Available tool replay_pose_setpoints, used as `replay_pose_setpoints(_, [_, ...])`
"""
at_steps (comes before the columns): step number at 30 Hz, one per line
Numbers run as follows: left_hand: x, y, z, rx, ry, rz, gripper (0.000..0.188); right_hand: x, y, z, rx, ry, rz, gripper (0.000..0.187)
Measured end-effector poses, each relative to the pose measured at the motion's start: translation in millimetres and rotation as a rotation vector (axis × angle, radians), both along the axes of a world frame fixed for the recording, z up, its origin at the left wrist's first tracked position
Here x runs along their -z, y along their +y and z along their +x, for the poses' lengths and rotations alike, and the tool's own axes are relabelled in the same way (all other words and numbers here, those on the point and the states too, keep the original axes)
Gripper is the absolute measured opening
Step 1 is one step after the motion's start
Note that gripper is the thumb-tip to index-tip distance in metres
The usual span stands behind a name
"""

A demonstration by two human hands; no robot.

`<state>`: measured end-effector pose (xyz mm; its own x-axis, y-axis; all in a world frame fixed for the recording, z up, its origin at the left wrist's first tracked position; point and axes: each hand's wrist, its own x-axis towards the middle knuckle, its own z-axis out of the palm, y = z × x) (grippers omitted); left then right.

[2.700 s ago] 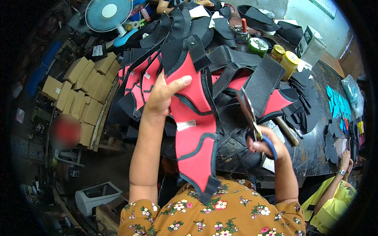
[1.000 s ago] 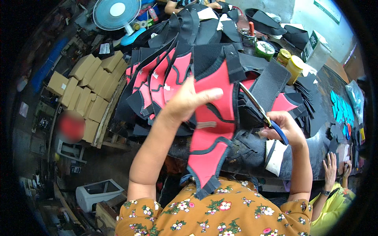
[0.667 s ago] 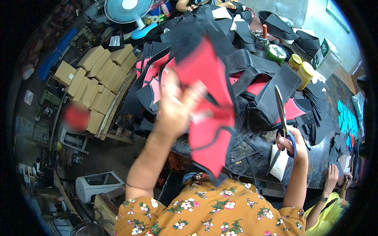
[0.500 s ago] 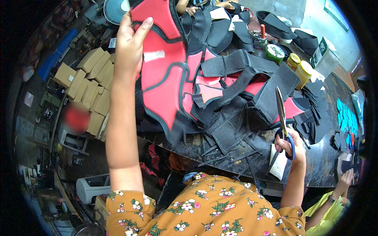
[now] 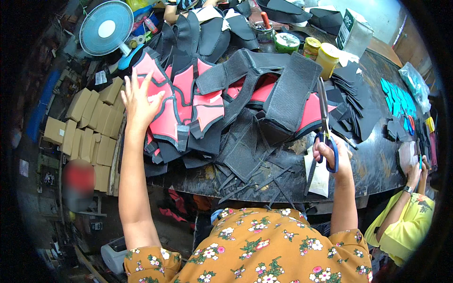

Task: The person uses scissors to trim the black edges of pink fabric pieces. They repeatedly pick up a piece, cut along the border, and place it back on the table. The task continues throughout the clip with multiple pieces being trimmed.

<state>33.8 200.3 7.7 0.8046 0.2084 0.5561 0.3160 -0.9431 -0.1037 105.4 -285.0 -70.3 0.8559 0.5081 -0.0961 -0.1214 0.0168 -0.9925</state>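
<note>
My left hand (image 5: 140,104) lies with spread fingers on a pinkish-red fabric panel (image 5: 165,123) edged in black binding, at the left end of a pile of similar pieces. In my right hand (image 5: 340,158) is a pair of scissors (image 5: 324,109) with dark blue handles, its blades pointing up and away, nearly together. Between my hands are wide black fabric straps (image 5: 289,101) over more red panels. Narrow black offcuts (image 5: 276,181) are scattered near the front edge. A pale sheet (image 5: 319,181) lies beneath my right hand.
A blue fan (image 5: 106,28) stands at the far left, above stacked cardboard boxes (image 5: 94,127). Jars, including a yellow one (image 5: 326,60), stand at the back right by black cut pieces (image 5: 354,96). On the right, a co-worker in yellow (image 5: 401,217) works near turquoise pieces (image 5: 398,99).
My left hand has lowered the red panel from its raised position onto the pile, and its fingers have spread. The scissors remain in my right hand. The view has shifted.
</note>
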Motion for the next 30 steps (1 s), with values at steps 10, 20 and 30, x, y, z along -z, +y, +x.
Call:
replay_pose_setpoints(10, [16.8, -228.7, 59.0, 0.612, 0.032, -0.629, 0.086, 34.6, 36.1, -35.4, 0.035, 0.277, 0.295, 0.042])
replay_pose_setpoints(20, [40.2, -214.9, 87.1, 0.809, 0.126, -1.721, 0.034, 34.7, 25.4, -39.6, -0.168, 0.421, 0.552, 0.043])
replay_pose_setpoints(30, [14.7, -214.9, 63.5, 0.784, 0.039, -1.775, 0.037, -2.0, 61.7, -13.3, -0.161, 0.421, 0.695, 0.045])
